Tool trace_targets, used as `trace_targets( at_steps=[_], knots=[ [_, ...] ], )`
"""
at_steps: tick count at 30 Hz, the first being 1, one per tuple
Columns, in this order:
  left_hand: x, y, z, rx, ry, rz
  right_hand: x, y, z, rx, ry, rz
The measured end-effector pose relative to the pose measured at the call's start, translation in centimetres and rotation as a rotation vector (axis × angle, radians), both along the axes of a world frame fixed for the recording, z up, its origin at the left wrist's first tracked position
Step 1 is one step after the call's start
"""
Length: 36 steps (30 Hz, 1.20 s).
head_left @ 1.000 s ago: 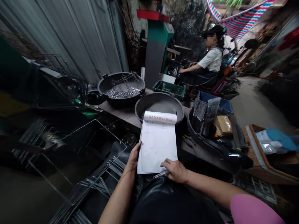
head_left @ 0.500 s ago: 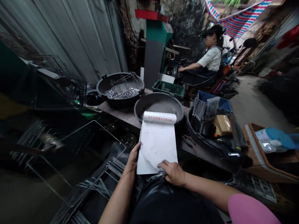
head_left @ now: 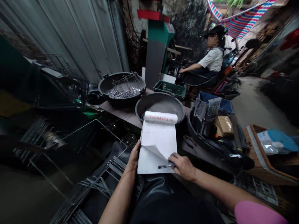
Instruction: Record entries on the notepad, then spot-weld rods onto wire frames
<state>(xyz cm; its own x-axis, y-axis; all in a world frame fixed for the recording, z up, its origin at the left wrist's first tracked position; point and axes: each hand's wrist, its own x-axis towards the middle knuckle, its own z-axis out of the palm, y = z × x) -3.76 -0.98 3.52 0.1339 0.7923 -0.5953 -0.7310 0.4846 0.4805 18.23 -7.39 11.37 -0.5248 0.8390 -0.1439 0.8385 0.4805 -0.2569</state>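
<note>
A white paper pad (head_left: 161,137) with red printing on its rolled-back top sheet rests above my lap. My left hand (head_left: 133,157) grips the pad's left edge, its fingers mostly hidden beneath. At the lower right of the pad, my right hand (head_left: 182,165) is closed round a dark pen (head_left: 164,166), whose end points left across the paper. The same hand is at the corner of the upper sheet, which is lifted and folded up in a crease. Behind the pad stands a round dark pan (head_left: 161,101).
Another pan (head_left: 121,85) holds metal wire pieces. Wire racks (head_left: 112,168) lie at my left. To the right are a tub (head_left: 193,124) with bundled wires and a wicker basket (head_left: 259,158). A person (head_left: 210,59) sits beyond a green crate (head_left: 169,88).
My right hand has moved right and slightly up with the pen, and the sheet's lower corner has lifted into a fold. My left hand remains at the pad's edge.
</note>
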Motion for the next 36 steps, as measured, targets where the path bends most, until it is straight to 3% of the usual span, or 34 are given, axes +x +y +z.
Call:
trace_targets(
  at_steps=[3, 7, 11, 17, 29, 36],
  knots=[
    [0.0, -0.1, 0.2, -0.025, -0.027, -0.021, 1.2, 2.2, 4.8, 0.221, -0.041, -0.102],
    [0.1, -0.2, 0.3, -0.037, -0.044, -0.033, 2.0, 6.0, 11.3, 0.637, -0.076, -0.255],
    [0.0, -0.2, 0.2, -0.059, -0.038, -0.065, 1.3, 9.4, 14.7, 0.847, -0.084, -0.284],
    [-0.1, -0.1, -0.2, -0.077, 0.003, -0.100, 0.1, 11.5, 15.2, 0.889, -0.074, -0.264],
    [-0.1, -0.1, 0.2, -0.116, -0.018, -0.057, -0.3, 9.1, 13.6, 0.813, -0.040, -0.208],
    [0.0, 0.0, 0.0, -0.100, -0.032, -0.054, 0.7, 9.6, 13.2, 0.852, 0.010, -0.224]
  ],
)
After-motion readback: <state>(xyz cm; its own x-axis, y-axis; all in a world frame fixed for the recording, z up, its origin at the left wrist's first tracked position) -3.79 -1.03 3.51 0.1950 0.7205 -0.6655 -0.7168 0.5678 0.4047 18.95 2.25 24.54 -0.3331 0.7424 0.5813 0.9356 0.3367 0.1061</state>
